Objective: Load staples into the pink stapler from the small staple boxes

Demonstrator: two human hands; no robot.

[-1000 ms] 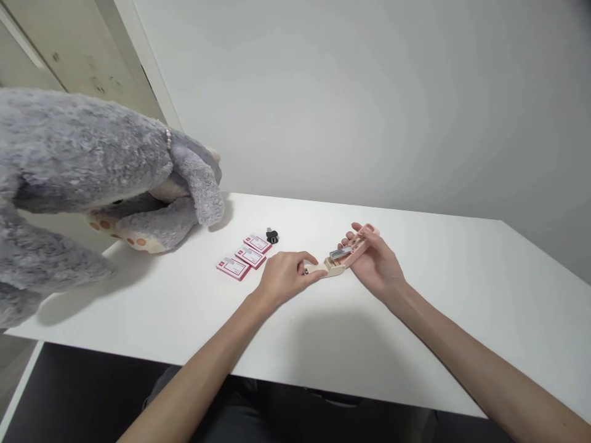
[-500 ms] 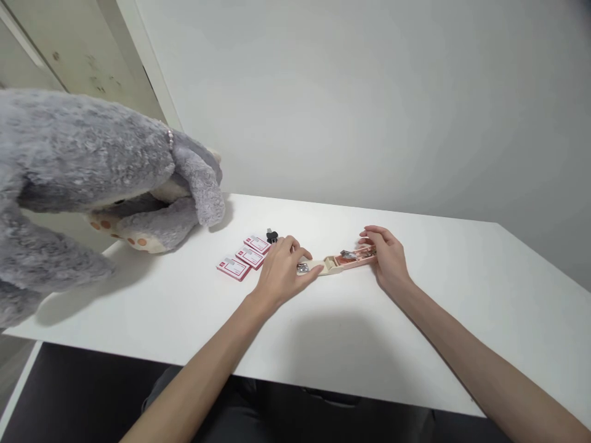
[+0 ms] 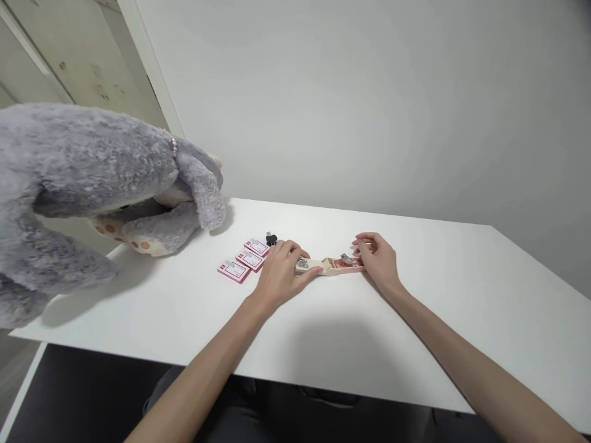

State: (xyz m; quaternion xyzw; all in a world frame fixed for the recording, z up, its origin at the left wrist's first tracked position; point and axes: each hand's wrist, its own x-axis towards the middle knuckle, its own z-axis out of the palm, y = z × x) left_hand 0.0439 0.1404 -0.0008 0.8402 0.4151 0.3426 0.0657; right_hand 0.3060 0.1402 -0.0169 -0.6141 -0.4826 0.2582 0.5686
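Observation:
A long, narrow hinged case (image 3: 329, 267) lies opened out flat on the table, with a cream half on the left and a pink half on the right. Shiny metal shows in the cream half, and a small metal piece (image 3: 346, 259) sticks up at a tilt from the pink half. My left hand (image 3: 282, 271) is closed round the cream half, thumb along its near side. Over the far right end of the pink half, my right hand (image 3: 379, 261) has its fingers bent and hides that end. What its fingertips touch is partly hidden.
Three small white-and-red boxes (image 3: 233, 271) lie in a slanting row left of my left hand. A small black item (image 3: 271, 239) sits behind them. A big grey plush toy (image 3: 106, 154) leans over the white table's (image 3: 462, 295) left end. A wall (image 3: 346, 111) stands behind.
My right hand has shifted left along the pink half and covers more of it. The metal piece there appears more raised. My left hand keeps its place on the cream half.

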